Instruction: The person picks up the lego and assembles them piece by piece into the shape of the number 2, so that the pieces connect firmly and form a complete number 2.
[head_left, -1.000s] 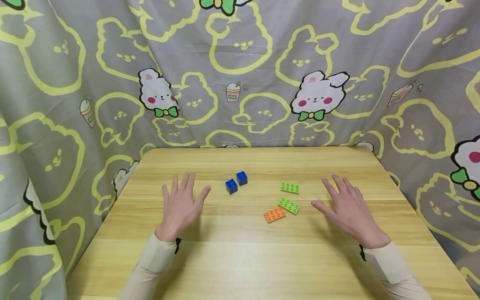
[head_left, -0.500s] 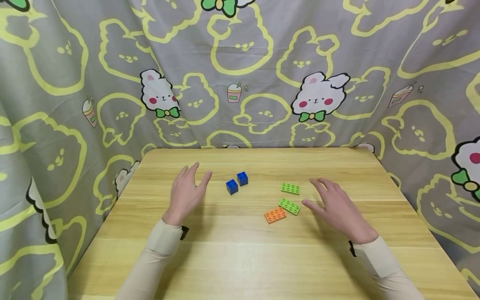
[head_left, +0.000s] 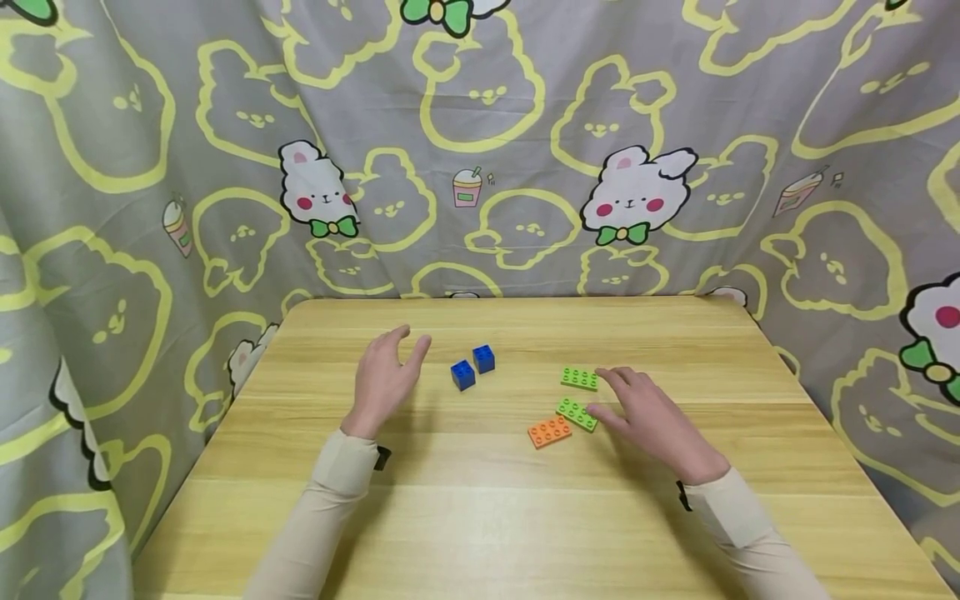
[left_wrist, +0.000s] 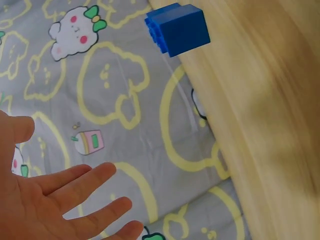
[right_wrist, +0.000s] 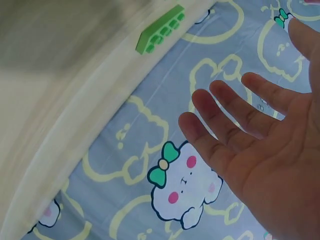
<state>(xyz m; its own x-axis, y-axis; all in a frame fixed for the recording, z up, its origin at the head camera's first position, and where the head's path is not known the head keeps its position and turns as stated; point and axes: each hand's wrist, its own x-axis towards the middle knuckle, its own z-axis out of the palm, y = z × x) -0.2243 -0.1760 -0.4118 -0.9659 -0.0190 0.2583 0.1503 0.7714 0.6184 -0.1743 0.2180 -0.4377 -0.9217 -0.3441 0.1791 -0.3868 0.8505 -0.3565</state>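
Two small blue toy building bricks stand near the table's middle: the nearer blue brick (head_left: 462, 375) and the farther blue brick (head_left: 483, 358). My left hand (head_left: 386, 375) is held to their left, fingers spread and holding nothing; in the left wrist view a blue brick (left_wrist: 181, 30) lies beyond the fingers (left_wrist: 95, 187). To the right lie two flat green bricks, the far green brick (head_left: 580, 378) and the near green brick (head_left: 576, 414), beside a flat orange brick (head_left: 550, 432). My right hand (head_left: 656, 421) reaches in from the right, fingertips overlapping the green bricks' right ends, with nothing gripped.
The wooden table (head_left: 480, 517) carries only these bricks and has its far edge against a grey curtain (head_left: 525, 125) with cartoon bears. The curtain also runs along the left and right sides.
My right hand has moved left to the green bricks. My left hand has moved slightly right and forward, nearer the blue bricks, its fingers bending a little. The bricks have stayed put.
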